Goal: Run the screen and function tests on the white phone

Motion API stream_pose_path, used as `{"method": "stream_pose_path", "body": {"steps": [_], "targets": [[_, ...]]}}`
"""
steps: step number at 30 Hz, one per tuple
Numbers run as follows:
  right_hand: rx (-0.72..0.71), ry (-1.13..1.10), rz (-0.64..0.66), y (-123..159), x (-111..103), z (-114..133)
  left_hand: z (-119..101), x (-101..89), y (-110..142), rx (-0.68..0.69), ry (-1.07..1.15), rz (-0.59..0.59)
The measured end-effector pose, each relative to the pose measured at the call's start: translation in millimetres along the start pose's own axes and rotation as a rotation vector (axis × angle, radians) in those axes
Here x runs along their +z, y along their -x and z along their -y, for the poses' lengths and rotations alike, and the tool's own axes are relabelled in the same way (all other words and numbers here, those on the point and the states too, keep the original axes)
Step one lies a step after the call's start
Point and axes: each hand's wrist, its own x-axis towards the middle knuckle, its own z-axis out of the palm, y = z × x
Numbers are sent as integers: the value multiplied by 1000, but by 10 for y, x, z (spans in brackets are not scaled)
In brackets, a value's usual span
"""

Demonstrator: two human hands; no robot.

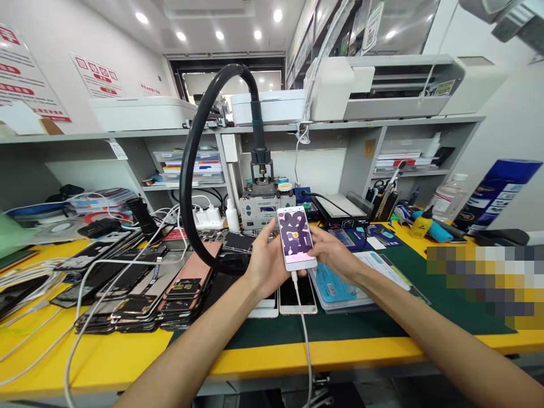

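Observation:
A white smartphone (pixel 295 237) with a lit purple patterned screen is held up above the workbench. My left hand (pixel 264 262) wraps round its left side and back, thumb along the edge. My right hand (pixel 330 249) grips its right edge, fingers curled behind it. A white charging cable (pixel 304 328) plugs into the phone's bottom and hangs down over the bench's front edge. Under the phone, two more white phones (pixel 297 297) lie flat on the green mat (pixel 425 306).
Stacks of phone screens and back panels (pixel 148 289) cover the yellow bench (pixel 106 357) at left, with loose white cables. A thick black hose (pixel 189 170) loops up to a rework station (pixel 266 207). Tools, bottles and a blue box (pixel 495 192) stand at right.

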Motion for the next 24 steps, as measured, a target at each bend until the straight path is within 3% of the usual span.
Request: {"method": "stream_pose_path", "body": {"steps": [12,24], "targets": [[90,50,40,-5,-47,-7,11,19,-14,-66,-26,-83],[83,-6,120,18,-57,63,14,26,-17,-42,-62,-69]]}}
